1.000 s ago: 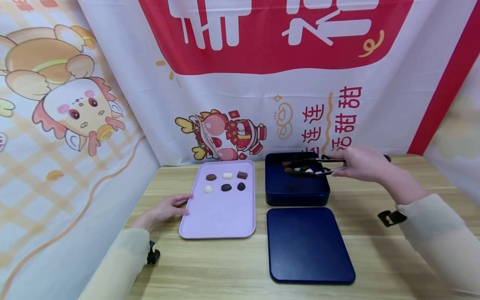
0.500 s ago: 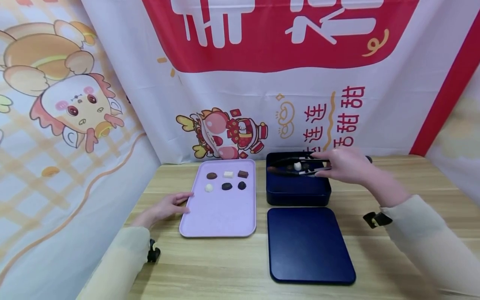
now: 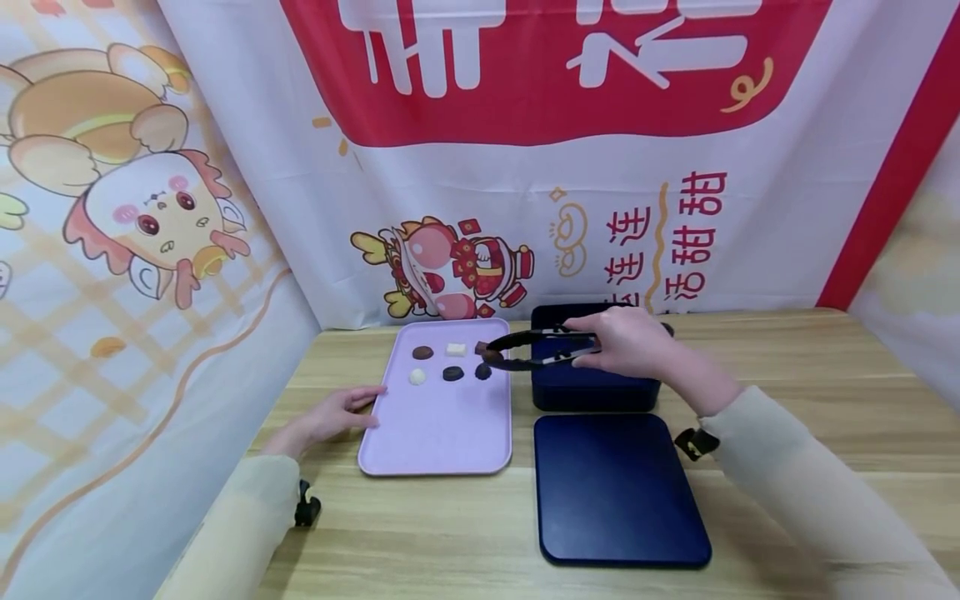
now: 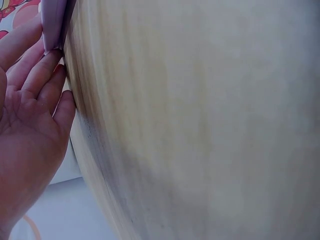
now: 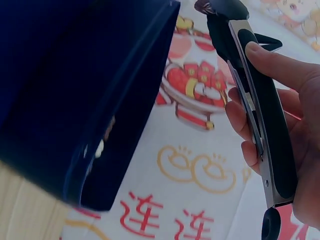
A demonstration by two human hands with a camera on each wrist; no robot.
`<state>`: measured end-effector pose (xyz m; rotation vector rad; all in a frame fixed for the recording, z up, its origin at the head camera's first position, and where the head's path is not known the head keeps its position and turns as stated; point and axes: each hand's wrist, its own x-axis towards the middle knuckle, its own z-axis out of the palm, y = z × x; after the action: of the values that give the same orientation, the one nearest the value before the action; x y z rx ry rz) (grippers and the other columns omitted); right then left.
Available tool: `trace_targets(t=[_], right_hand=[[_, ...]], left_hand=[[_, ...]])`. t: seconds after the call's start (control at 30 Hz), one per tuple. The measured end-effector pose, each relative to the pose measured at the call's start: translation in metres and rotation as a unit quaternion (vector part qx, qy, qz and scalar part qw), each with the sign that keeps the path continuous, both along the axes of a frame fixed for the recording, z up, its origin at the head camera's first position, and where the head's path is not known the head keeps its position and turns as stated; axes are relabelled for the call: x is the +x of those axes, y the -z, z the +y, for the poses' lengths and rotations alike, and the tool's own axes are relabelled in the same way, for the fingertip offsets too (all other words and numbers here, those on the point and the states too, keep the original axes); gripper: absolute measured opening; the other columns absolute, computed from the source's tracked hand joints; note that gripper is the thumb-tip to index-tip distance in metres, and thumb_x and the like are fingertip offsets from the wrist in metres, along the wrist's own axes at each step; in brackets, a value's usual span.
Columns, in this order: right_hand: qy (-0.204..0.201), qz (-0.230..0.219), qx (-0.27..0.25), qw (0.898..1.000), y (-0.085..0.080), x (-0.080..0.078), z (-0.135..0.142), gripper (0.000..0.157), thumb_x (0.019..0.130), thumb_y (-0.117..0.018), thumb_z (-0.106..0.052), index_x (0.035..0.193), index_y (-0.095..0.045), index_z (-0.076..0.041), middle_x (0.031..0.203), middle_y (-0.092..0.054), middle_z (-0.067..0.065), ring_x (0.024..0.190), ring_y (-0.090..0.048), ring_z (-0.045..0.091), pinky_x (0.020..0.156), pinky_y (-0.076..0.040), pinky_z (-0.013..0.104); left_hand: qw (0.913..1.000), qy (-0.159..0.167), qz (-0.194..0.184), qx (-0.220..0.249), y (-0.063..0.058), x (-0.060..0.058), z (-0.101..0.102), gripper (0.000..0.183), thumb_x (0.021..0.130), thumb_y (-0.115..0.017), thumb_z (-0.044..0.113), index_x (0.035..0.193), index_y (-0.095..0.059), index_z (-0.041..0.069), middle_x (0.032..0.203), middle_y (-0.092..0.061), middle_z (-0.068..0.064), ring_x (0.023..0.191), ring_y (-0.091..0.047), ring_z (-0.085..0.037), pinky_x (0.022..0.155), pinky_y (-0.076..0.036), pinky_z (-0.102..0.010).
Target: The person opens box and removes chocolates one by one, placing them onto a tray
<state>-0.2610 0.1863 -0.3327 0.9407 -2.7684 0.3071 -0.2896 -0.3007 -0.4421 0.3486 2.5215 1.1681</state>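
My right hand (image 3: 626, 340) grips black-and-silver tongs (image 5: 270, 125), its thumb along one arm. Between the tong tips is a brown chocolate (image 3: 491, 357), over the right edge of a lilac tray (image 3: 438, 437). On the tray sit several chocolates in two rows, among them an oval brown one (image 3: 422, 353), a white block (image 3: 455, 350), a white round one (image 3: 417, 377) and a dark oval one (image 3: 452, 373). The tong tips partly cover a square brown one. My left hand (image 3: 333, 417) touches the tray's left rim with extended fingers and thumb.
A deep navy box (image 3: 596, 397) stands right of the tray, beneath my right hand. White and brown pieces (image 5: 99, 149) show inside it. Its flat navy lid (image 3: 618, 492) lies in front on the wooden table (image 3: 420, 533). A printed cloth (image 3: 450, 192) hangs behind.
The tongs have come out of the navy box and swung left to the tray's right edge, carrying a brown chocolate. My left hand has stayed at the tray rim.
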Motion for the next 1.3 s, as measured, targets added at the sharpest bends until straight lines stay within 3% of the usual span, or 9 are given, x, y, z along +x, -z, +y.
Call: trace_targets(t=[0.13, 0.3, 0.6, 0.8, 1.3], right_hand=[[-0.012, -0.002, 0.011, 1.0, 0.003, -0.002, -0.017, 0.057, 0.081, -0.079, -0.036, 0.131, -0.063, -0.012, 0.045, -0.043, -0.011, 0.041, -0.035, 0.007, 0.041, -0.027, 0.025], [-0.025, -0.011, 0.023, 0.999, 0.007, -0.005, -0.036, 0.056, 0.081, -0.079, -0.037, 0.13, -0.064, -0.013, 0.047, -0.047, -0.012, 0.045, -0.044, 0.007, 0.042, -0.035, 0.026], [-0.038, 0.005, 0.029, 0.999, 0.016, -0.01, -0.072, 0.053, 0.079, -0.081, -0.036, 0.126, -0.067, -0.017, 0.083, -0.072, 0.001, 0.06, -0.056, 0.012, 0.046, -0.046, 0.03], [-0.048, 0.017, 0.047, 0.998, 0.024, -0.012, -0.092, 0.051, 0.079, -0.08, -0.039, 0.124, -0.068, -0.018, 0.085, -0.072, 0.001, 0.066, -0.062, 0.014, 0.053, -0.05, 0.034], [-0.034, -0.021, 0.067, 0.997, 0.035, -0.02, -0.125, 0.057, 0.083, -0.076, -0.042, 0.133, -0.062, -0.019, 0.094, -0.072, -0.001, 0.084, -0.065, 0.014, 0.066, -0.053, 0.034]], left_hand=[[1.0, -0.004, -0.002, 0.003, 0.0, 0.001, 0.001, 0.065, 0.089, -0.071, 0.016, 0.146, -0.041, 0.003, 0.148, -0.035, -0.023, 0.14, -0.026, -0.038, 0.115, -0.014, -0.052], [0.9999, -0.004, -0.007, 0.009, -0.001, 0.002, 0.002, 0.066, 0.09, -0.07, 0.015, 0.146, -0.04, 0.002, 0.149, -0.033, -0.023, 0.14, -0.025, -0.038, 0.115, -0.014, -0.052], [1.0, -0.002, -0.003, 0.006, -0.001, 0.001, 0.0, 0.066, 0.089, -0.071, 0.016, 0.146, -0.04, 0.002, 0.149, -0.034, -0.023, 0.14, -0.026, -0.038, 0.115, -0.015, -0.052], [0.9999, 0.001, -0.005, 0.009, -0.002, 0.001, 0.0, 0.067, 0.089, -0.07, 0.016, 0.147, -0.039, 0.001, 0.149, -0.033, -0.024, 0.14, -0.025, -0.039, 0.115, -0.015, -0.052], [0.9998, -0.01, -0.009, 0.015, 0.0, 0.003, 0.001, 0.068, 0.088, -0.072, 0.016, 0.146, -0.04, 0.003, 0.149, -0.035, -0.022, 0.141, -0.024, -0.037, 0.116, -0.012, -0.051]])
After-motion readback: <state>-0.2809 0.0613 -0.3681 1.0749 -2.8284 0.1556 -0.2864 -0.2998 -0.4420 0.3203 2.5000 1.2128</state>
